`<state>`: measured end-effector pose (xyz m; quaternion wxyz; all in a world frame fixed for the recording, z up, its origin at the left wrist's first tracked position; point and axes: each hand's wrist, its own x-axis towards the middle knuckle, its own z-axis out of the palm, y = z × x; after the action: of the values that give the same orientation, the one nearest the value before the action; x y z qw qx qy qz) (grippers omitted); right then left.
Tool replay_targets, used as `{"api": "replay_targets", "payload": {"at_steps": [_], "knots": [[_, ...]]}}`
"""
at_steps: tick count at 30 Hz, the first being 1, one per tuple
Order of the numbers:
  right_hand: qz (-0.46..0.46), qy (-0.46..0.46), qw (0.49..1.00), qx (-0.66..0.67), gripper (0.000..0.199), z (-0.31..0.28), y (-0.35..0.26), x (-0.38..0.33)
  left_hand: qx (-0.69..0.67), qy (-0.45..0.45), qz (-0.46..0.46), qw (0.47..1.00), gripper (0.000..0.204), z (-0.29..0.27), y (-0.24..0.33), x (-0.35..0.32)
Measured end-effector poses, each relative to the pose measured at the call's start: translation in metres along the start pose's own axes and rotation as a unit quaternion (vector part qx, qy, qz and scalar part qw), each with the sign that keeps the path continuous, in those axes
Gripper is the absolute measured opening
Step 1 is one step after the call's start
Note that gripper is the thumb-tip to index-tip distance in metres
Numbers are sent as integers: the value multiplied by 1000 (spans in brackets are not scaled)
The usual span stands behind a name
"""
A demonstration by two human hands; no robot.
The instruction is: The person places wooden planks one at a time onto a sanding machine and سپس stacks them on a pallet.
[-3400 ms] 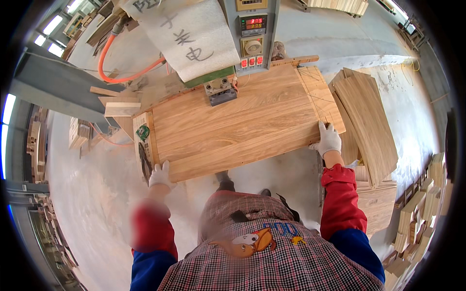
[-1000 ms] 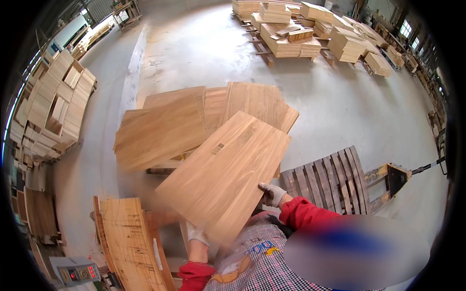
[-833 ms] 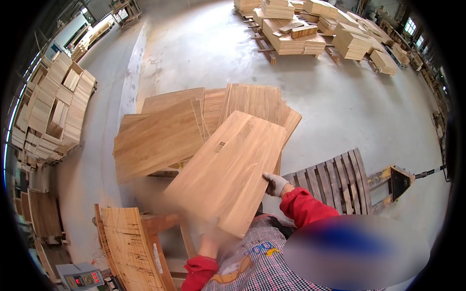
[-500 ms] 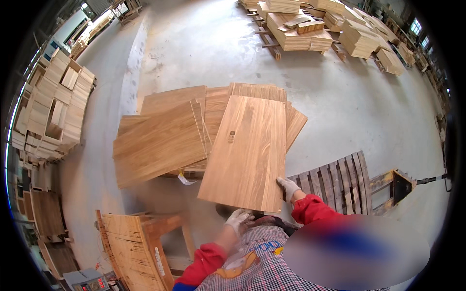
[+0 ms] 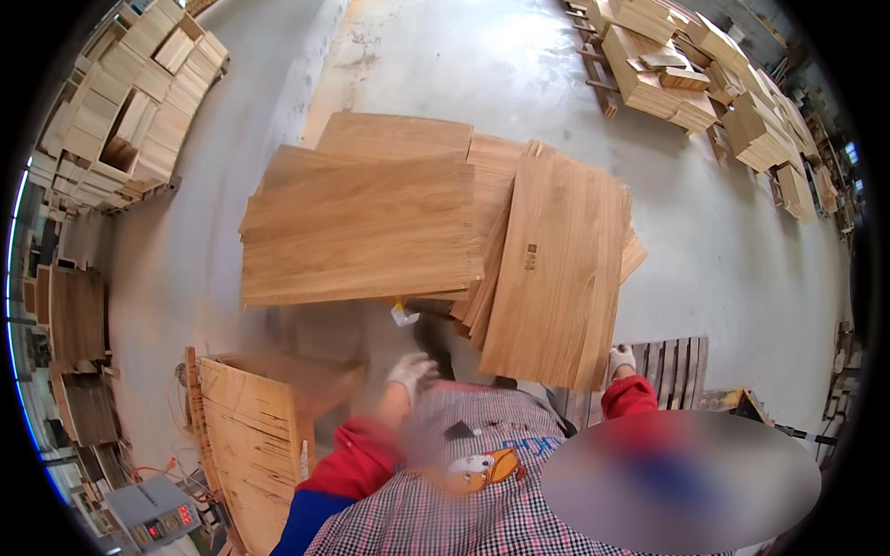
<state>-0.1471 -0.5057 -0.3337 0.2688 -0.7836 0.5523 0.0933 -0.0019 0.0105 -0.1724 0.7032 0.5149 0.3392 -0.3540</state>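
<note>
A large wooden panel (image 5: 556,269) with a small dark printed mark lies lengthwise on top of the right-hand pile, its near end toward me. At its near right edge is my right hand (image 5: 621,360), in a pale glove, fingers curled against the edge. Away from the panel, to the left and close to my apron, my left hand (image 5: 412,373) is gloved too, with nothing in it and its fingers loosely bent. Beside the marked panel, another stack of wooden panels (image 5: 362,232) spreads to the left. A white tag (image 5: 404,313) sticks out beneath it.
A wooden workbench (image 5: 246,435) stands at my near left, beside a grey control box (image 5: 153,512) with red lit digits. A slatted pallet (image 5: 672,371) lies at my right, next to a pallet jack (image 5: 742,403). Timber stacks (image 5: 658,88) stand far right; more boards (image 5: 139,111) far left.
The marked panel has come down onto the right-hand pile and sits straighter. My left hand has let go of its near edge and moved left. The whole view has shifted.
</note>
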Motion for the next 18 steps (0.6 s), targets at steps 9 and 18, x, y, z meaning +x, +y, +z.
{"api": "replay_targets", "payload": {"at_steps": [9,18], "knots": [[-135,-305,916,222,40,45,-264,-133,158,412,226,868,37,-260,165,84],[-240,-202,946,82,60,92,-383,-205,461,462,89,752,47,-301,252,88]]}}
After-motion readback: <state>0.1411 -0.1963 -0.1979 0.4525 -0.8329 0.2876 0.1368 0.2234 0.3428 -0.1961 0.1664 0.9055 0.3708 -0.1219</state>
